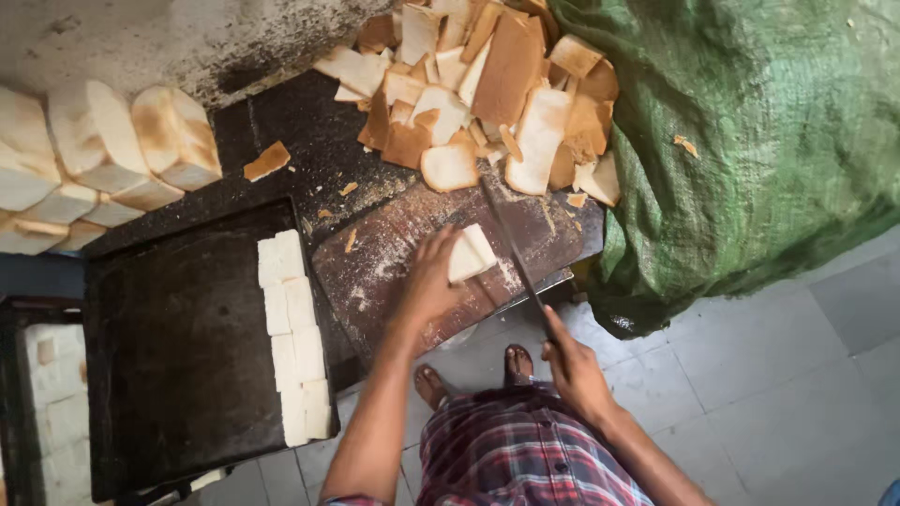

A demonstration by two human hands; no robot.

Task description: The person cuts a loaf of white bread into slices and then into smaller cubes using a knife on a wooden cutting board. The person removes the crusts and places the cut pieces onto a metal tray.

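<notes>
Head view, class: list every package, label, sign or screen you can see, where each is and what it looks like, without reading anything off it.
Green woven sack: the only packaging, a large crumpled green bag filling the upper right, beside the heap of bread crusts.
Labels, signs, screens: none in view.

single view, head-mounted. the camera looks steeply down from above the person's own chest, close to the work. the dark counter [309, 141] fills the upper left, the tiled floor [797, 375] the lower right. both forearms enter from the bottom edge.
</notes>
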